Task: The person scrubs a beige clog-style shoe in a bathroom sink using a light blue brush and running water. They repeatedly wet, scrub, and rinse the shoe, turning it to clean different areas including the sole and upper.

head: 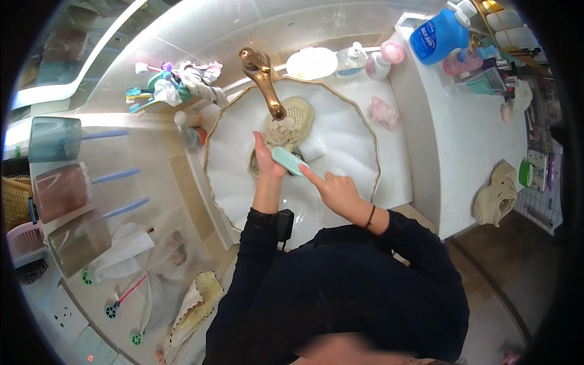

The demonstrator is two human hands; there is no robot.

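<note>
My right hand (340,191) grips the near end of a mint-green oblong tool (286,159), apparently a scrubbing brush, with the index finger stretched along it; its underside is hidden. The tool's other end lies against the palm of my left hand (270,159). That hand has its thumb pointing up, while its fingers are hidden behind the tool. Under and beyond both hands, a beige perforated clog (301,114) rests in a white scalloped washbasin (337,182) with a gold-coloured rim. More beige clog material (252,165) shows left of my left wrist.
A bronze-coloured faucet (267,86) overhangs the basin. Behind stand a white soap dish (312,63) and pump bottles (351,59). A blue bottle (440,36) and another beige clog (495,196) sit on the right counter. Toothbrushes (141,107) and wall-mounted cups (61,191) are left.
</note>
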